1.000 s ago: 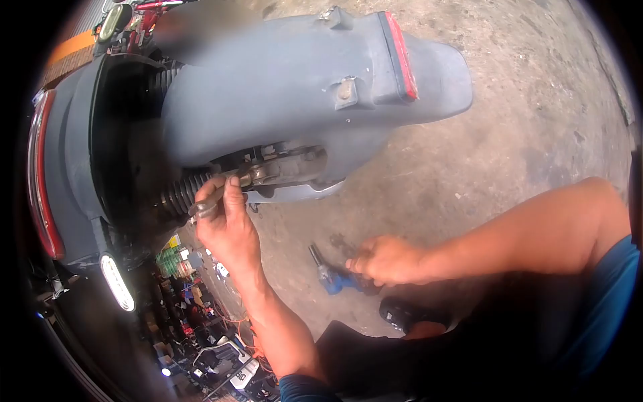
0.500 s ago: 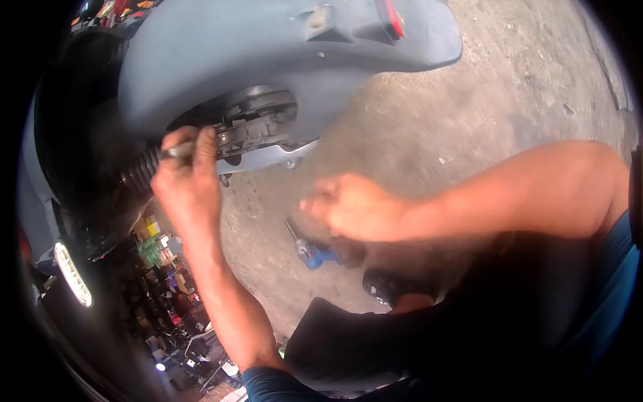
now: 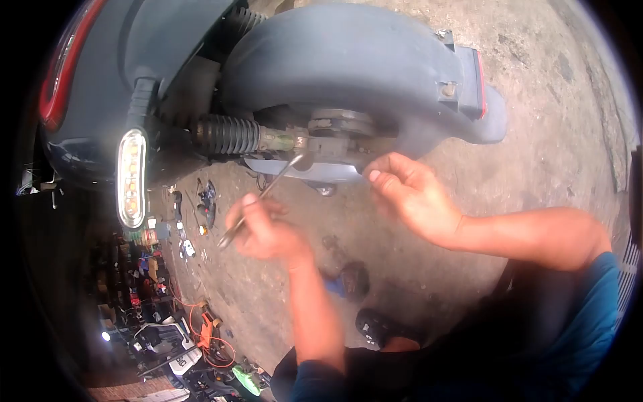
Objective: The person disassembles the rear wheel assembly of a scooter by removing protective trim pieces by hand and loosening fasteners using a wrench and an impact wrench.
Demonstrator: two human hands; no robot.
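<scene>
My left hand (image 3: 264,228) is closed round a metal wrench (image 3: 271,184), whose far end points up at the lower mount of a black coil spring (image 3: 231,136). Beside the silver swingarm (image 3: 308,169), under the grey rear fender (image 3: 348,60), is my right hand (image 3: 418,194). Its thumb and forefinger are pressed together at the swingarm's right end; anything between them is too small to make out. Part of the wheel hub (image 3: 341,124) shows beneath the fender.
A blue and black power tool (image 3: 351,281) lies on the concrete floor near my sandalled foot (image 3: 385,328). An oval lamp (image 3: 132,177) hangs from the bodywork at left. Tools, parts and an orange cable (image 3: 224,345) lie at lower left.
The wrench has come away from the mount, moving down with my left hand. My right hand has left the power tool and risen to the swingarm. The view has shifted.
</scene>
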